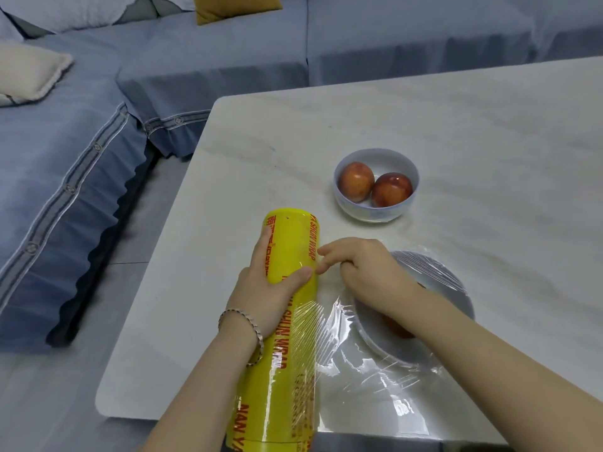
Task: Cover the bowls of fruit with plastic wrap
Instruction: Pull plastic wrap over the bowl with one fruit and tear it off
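We look down on a pale, marbled table (489,141) with a rounded far-left corner. A yellow roll (293,243) of wrap, printed in red, lies lengthwise towards its left side, the near end reaching past the front edge. Clear film (375,396) spreads from the roll's right side, wrinkled and glinting on the tabletop, and stretches over the near bowl (456,298) beside it. Farther back, well apart from the roll, we see a white bowl (375,213) standing uncovered on the table, two red-orange fruits (355,181) touching inside
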Available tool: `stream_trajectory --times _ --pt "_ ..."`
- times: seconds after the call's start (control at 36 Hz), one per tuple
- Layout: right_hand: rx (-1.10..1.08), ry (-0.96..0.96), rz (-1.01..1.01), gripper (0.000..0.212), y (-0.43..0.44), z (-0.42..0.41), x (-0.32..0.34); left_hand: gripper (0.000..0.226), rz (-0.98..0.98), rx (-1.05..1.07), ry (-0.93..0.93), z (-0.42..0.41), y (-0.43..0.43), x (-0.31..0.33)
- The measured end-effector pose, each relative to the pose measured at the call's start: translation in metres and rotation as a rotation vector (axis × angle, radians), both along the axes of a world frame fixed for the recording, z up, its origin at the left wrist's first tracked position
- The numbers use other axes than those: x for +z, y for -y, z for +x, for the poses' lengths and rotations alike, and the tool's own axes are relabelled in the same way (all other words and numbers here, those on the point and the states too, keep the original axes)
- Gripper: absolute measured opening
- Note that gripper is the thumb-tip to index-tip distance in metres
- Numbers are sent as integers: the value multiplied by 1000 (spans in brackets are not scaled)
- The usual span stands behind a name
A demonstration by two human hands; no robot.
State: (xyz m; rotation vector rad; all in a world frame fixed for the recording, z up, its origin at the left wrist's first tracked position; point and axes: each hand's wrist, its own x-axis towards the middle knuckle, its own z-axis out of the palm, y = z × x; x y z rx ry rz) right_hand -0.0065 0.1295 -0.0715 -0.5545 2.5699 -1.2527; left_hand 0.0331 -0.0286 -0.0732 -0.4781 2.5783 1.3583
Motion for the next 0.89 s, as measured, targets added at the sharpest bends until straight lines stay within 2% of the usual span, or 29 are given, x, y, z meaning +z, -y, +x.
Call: stream_trajectory --times 0.11,0.19,0.25,0.33,0.39,0.44,0.64,0.75,0.89 --pt "31 33 -48 41 -5 7 3 85 38 4 -9 0 2 1" --pt "72 62 17 40 -6 15 8 85 43 1 -11 -1 3 1" --pt "126 45 145 43 -3 20 11 85 40 4 -11 -1 3 0" --pt "212 -103 415 45 8 27 8 85 35 4 -9 0 4 -1" --pt "227 -138 463 48 11 29 3 85 44 3 -11 0 4 -2" --pt "207 -143 430 41 11 30 -1 85 56 3 -21 -1 4 -2" --pt "155 -141 369 42 15 36 -10 87 44 -2 -21 0 5 -4" --pt "23 -395 265 28 20 35 -21 88 18 -7 -20 0 3 -4" --pt "-1 -152 267 17 15 32 -18 87 34 -7 -26 0 5 -2"
